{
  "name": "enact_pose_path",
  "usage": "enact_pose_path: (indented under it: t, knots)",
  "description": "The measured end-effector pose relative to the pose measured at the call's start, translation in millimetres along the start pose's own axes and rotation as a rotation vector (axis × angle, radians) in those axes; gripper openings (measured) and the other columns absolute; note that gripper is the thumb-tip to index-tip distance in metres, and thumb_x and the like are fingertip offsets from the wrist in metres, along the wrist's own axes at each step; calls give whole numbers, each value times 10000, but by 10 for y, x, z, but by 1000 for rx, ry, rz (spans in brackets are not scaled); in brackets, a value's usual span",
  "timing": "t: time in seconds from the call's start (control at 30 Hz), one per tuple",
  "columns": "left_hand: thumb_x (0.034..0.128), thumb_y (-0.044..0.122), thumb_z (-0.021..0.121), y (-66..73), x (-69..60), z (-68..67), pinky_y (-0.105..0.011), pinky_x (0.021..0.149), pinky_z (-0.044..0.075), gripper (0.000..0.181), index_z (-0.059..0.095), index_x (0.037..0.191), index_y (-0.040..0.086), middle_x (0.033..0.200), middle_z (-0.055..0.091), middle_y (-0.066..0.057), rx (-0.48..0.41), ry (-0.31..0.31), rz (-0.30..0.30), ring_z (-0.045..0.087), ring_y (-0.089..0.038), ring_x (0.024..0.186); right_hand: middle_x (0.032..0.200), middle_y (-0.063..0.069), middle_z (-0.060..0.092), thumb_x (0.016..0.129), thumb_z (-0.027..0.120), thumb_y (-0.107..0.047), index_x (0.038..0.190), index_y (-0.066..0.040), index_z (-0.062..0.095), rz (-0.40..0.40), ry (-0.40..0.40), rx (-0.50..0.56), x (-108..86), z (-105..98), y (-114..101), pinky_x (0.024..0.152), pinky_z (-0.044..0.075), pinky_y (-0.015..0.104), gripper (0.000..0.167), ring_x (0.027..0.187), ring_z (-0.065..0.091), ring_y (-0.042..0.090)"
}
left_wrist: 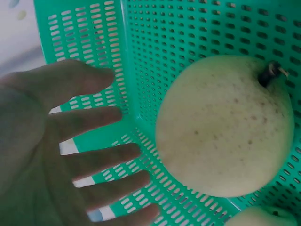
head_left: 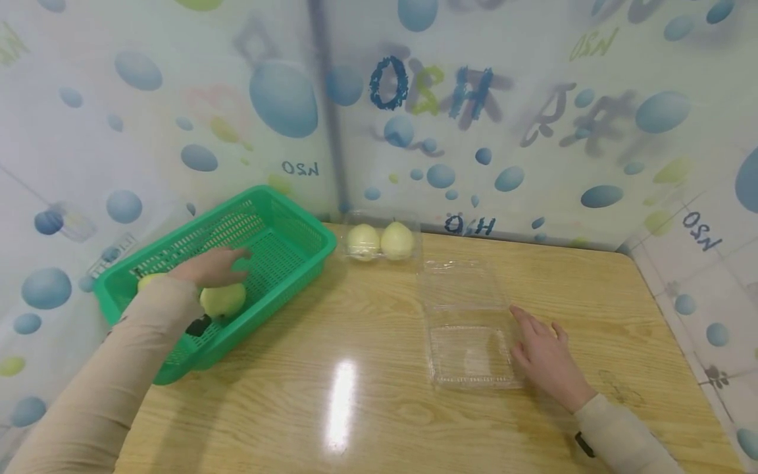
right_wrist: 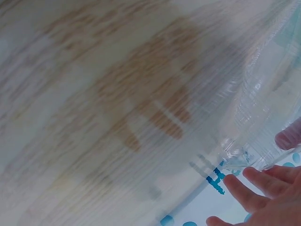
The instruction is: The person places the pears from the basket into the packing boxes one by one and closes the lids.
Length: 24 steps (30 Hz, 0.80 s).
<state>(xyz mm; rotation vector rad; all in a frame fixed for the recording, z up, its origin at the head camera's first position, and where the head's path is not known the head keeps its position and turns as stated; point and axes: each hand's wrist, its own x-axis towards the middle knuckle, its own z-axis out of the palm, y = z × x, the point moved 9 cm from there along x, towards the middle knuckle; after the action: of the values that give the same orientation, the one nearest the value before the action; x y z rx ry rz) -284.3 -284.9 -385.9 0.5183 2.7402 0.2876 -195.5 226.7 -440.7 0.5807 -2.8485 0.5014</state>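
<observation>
A green perforated plastic basket (head_left: pixel 284 304) stands at the left. My left hand (head_left: pixel 213 266) reaches into it with its fingers spread, holding nothing. Right by that hand lies a pale yellow-green pear (head_left: pixel 224 301); in the left wrist view the same speckled skin and dark stem of a pear (left_wrist: pixel 225 127) show beside the fingertips. Part of another pear (head_left: pixel 149 280) is hidden behind my left sleeve. On the table, an unfolded clear plastic clamshell box (head_left: pixel 470 355) lies before me. My right hand (head_left: pixel 547 359) is at its right edge, fingers loosely extended; whether they touch cannot be told.
A second clear box (head_left: pixel 381 216) holds two pears (head_left: pixel 398 241) against the back wall, right of the basket. The wooden table (head_left: pixel 379 421) is bounded behind and at the sides by a sheet (head_left: pixel 509 145) patterned with blue drops.
</observation>
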Motion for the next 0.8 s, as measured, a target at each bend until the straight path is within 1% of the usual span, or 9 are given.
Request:
enact_pose_path:
  t: [0.1,0.17,0.27,0.33,0.5,0.57,0.67,0.73,0.8]
  knots:
    - [937,188,559,-54,-59,82,-667,944,373,508,437,1324,-117,1281,454,-399,-38,-89,-47,409,-582,1178,1288,280,541,839,582,-5,1367,70,407,-1,4,-1,-6,2,2,914,279,740,562,1101,566,415]
    - [947,220,546,-99,-97,128,-688,958,340,545,408,1356,-113,1324,402,-414,-59,-131,-76,352,-602,1213,1290,280,539,839,582,-4,1369,67,404,1,4,0,-7,4,4,915,279,739,564,1104,563,415]
    - [963,256,533,-178,-145,193,-706,968,310,589,362,1388,-115,1358,355,-422,-82,-171,-101,307,-614,1235,1291,279,538,839,580,-7,1372,64,402,1,2,0,-6,2,2,919,278,738,566,1101,563,415]
    - [968,285,537,-241,-163,239,-710,961,314,618,343,1393,-121,1359,347,-425,-86,-191,-109,311,-616,1230,1293,277,537,840,578,-10,1373,64,403,0,1,0,-4,-2,-4,919,280,738,565,1099,564,414]
    - [952,409,553,-380,-195,355,-738,931,312,756,274,1427,-109,1383,293,-437,-116,-267,-157,284,-632,1235,1294,274,540,841,572,-10,1369,64,409,-1,-1,-5,-3,-11,-13,916,285,739,557,1093,571,412]
    - [945,430,557,-402,-193,389,-737,923,321,780,261,1429,-104,1375,298,-441,-131,-290,-158,294,-635,1228,1289,275,543,843,572,-11,1367,66,411,-1,0,-7,-4,-11,-13,914,286,740,554,1089,574,412]
    - [931,408,588,-384,-180,432,-726,913,341,795,246,1427,-110,1354,319,-445,-163,-315,-126,319,-635,1211,1283,274,547,845,573,-15,1367,65,414,1,2,-9,-8,-9,-8,913,287,739,551,1086,574,411]
    - [912,375,622,-358,-171,451,-729,920,332,808,241,1428,-116,1359,308,-444,-189,-324,-104,309,-634,1218,1278,273,552,843,577,-15,1364,63,419,-1,9,-12,-10,-10,-8,911,292,738,550,1075,581,408]
    - [892,346,649,-326,-171,472,-737,932,309,840,211,1445,-111,1389,261,-444,-223,-337,-93,264,-636,1243,1280,269,552,841,580,-16,1364,60,421,0,10,-17,-10,-9,-6,911,295,737,551,1071,584,405]
